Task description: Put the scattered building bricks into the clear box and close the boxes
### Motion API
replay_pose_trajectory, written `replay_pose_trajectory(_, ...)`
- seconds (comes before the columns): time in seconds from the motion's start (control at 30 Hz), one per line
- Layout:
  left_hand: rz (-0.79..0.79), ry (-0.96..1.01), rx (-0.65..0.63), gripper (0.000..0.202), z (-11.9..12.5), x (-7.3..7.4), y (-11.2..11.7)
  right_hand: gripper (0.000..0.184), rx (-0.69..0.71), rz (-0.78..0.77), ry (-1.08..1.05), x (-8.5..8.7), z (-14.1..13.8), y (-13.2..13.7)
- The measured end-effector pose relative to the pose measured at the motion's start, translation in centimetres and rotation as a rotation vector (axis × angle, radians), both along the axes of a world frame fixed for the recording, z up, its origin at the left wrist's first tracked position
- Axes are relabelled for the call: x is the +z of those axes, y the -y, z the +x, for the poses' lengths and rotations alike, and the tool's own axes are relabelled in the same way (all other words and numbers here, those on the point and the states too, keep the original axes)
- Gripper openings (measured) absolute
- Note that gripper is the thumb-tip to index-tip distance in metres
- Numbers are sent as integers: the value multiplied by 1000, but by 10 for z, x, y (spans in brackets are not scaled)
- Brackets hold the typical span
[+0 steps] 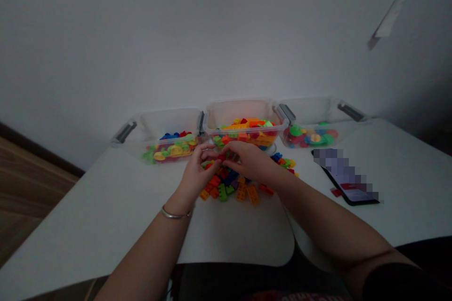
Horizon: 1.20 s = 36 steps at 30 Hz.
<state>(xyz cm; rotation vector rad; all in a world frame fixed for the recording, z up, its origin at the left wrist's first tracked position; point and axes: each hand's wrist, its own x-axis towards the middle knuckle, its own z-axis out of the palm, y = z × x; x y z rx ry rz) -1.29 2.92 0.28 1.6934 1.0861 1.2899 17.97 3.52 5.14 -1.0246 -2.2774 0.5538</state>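
Note:
Over a pile of colourful plastic toy bricks (pixel 222 192), my hands meet with their fingertips almost touching. A small red toy brick (pixel 221 156) shows between them, pinched by the thumb and fingers of my left hand (pixel 197 169). My right hand (pixel 249 157) is closed in a pinch from the other side, against or beside that brick. A bit of green shows by its fingers, and I cannot tell whether it is held. Orange, green, blue, red and yellow bricks lie under and around both hands.
Behind the pile stands a clear bin (pixel 245 103) of bricks. Another clear bin (pixel 171 112) at its left and a third bin (pixel 310 103) at its right hold coloured pieces. A phone (pixel 353 195) lies on the white table (pixel 116 216) to the right. The wall rises behind.

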Motion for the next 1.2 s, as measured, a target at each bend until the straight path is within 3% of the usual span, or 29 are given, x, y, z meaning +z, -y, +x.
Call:
replay_pose_trajectory(0.2,13,-40,7,35,-1,-1,2,32,44,31,-68,-2,-2,1)
replay_pose_trajectory(0.37,104,-114,-12,24,-4,-1,3,22,34,162,-53,18,15,-1)
replay_pose_trajectory(0.5,217,-317,27,25,-11,-1,4,21,-145,254,-204,36,44,-9)
replay_pose_trajectory(0.67,306,-503,54,27,-16,-3,2,22,-395,233,-382,36,69,-23)
replay_pose_trajectory(0.77,312,-513,53,26,-16,-4,0,22,-476,277,-317,29,72,-32)
replay_pose_trajectory(0.97,304,-508,72,26,-16,-3,-2,27,-453,296,-80,17,71,-45)
replay_pose_trajectory(1.2,305,-516,75,26,-16,-3,-3,33,-387,299,264,24,68,-38)
